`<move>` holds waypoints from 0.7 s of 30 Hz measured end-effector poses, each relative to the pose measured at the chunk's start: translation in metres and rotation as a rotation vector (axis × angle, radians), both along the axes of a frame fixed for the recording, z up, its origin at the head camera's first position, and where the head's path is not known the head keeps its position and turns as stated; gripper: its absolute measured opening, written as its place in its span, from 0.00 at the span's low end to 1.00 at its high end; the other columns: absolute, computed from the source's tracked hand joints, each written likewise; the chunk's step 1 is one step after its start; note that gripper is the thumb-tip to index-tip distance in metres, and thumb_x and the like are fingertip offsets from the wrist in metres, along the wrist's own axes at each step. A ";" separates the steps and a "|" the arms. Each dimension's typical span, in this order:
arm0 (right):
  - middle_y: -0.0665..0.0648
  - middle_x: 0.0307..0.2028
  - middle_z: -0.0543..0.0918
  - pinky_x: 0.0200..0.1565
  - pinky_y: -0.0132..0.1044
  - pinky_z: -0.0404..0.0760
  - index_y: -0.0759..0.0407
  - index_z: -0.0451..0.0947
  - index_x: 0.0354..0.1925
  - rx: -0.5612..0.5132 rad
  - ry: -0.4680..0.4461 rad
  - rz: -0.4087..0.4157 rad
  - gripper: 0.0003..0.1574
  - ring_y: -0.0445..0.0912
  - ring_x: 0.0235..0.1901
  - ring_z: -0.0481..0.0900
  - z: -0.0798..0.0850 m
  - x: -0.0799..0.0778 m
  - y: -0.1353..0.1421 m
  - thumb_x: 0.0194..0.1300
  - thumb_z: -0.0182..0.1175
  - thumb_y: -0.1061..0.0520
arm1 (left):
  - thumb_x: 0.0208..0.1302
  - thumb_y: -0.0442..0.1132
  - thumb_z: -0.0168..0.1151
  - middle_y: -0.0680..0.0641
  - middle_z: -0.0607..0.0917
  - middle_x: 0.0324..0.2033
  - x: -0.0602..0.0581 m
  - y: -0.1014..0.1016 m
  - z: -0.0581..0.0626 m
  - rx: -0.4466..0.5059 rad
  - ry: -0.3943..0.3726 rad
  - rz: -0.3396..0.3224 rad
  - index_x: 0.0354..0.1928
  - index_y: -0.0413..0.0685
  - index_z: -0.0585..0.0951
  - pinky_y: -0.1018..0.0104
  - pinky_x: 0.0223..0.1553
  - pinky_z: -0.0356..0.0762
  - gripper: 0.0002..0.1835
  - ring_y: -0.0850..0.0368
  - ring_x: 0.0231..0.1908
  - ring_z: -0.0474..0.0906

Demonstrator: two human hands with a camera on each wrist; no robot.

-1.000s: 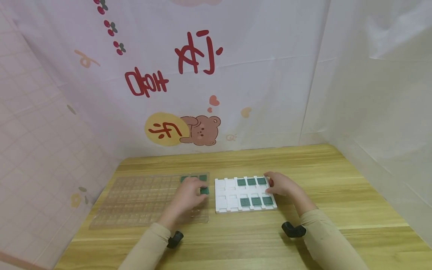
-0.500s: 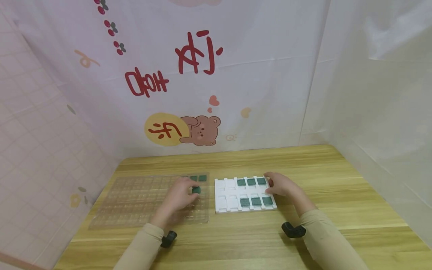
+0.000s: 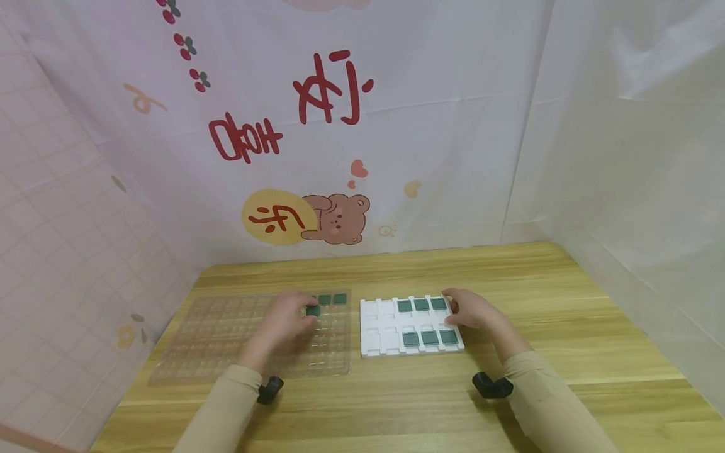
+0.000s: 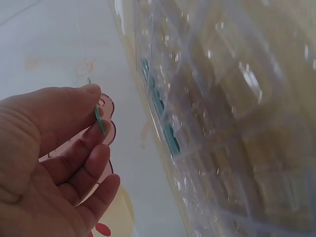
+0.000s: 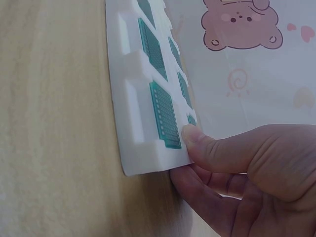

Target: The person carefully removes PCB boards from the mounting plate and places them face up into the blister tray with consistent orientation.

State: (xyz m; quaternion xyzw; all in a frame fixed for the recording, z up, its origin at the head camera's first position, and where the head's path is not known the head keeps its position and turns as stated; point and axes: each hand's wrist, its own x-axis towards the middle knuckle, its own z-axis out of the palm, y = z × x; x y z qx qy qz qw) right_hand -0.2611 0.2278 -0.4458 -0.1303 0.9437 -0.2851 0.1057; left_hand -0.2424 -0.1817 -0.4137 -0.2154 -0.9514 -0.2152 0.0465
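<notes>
My left hand (image 3: 286, 316) pinches a small square green circuit board (image 3: 313, 311) between thumb and fingertips, above the clear plastic tray (image 3: 195, 358). In the left wrist view that board (image 4: 100, 120) appears nearly edge-on, apart from the tray. A short row of green boards (image 3: 340, 299) lies in the clear tray's far right pockets, partly behind my fingers. To the right is a white tray (image 3: 391, 322) with two rows of pockets; several green perforated boards (image 5: 165, 113) sit in its right part. My right hand (image 3: 474, 309) grips this tray's right edge, thumb on top and fingers below.
Both trays lie side by side on a wood-grain table (image 3: 396, 402), a narrow gap between them. A white printed curtain (image 3: 442, 157) stands behind the table and along its sides. Each wrist wears a black camera mount (image 3: 493, 385).
My left hand has moved left over the clear tray, carrying the pinched green circuit board from its right edge. The right hand and the white tray have stayed in place.
</notes>
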 end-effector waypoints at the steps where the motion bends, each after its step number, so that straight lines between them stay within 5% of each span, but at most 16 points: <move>1: 0.59 0.37 0.77 0.43 0.47 0.74 0.75 0.65 0.65 0.000 -0.001 0.000 0.41 0.52 0.37 0.73 0.000 0.000 0.000 0.57 0.71 0.64 | 0.57 0.32 0.71 0.40 0.85 0.46 -0.001 -0.001 0.001 -0.008 0.003 -0.001 0.46 0.37 0.86 0.45 0.55 0.73 0.14 0.39 0.51 0.77; 11: 0.59 0.36 0.77 0.42 0.47 0.74 0.75 0.65 0.65 -0.004 0.002 0.002 0.41 0.51 0.36 0.72 0.001 0.000 0.001 0.58 0.71 0.63 | 0.56 0.33 0.70 0.41 0.85 0.44 -0.010 -0.010 0.011 -0.070 0.001 0.020 0.47 0.38 0.86 0.46 0.52 0.75 0.15 0.42 0.48 0.79; 21: 0.59 0.37 0.77 0.44 0.47 0.74 0.74 0.65 0.65 -0.001 -0.005 0.002 0.41 0.51 0.38 0.73 -0.001 -0.001 0.001 0.58 0.70 0.63 | 0.57 0.35 0.71 0.43 0.85 0.45 -0.023 -0.015 0.008 -0.148 -0.049 0.022 0.46 0.41 0.86 0.45 0.56 0.72 0.14 0.41 0.52 0.76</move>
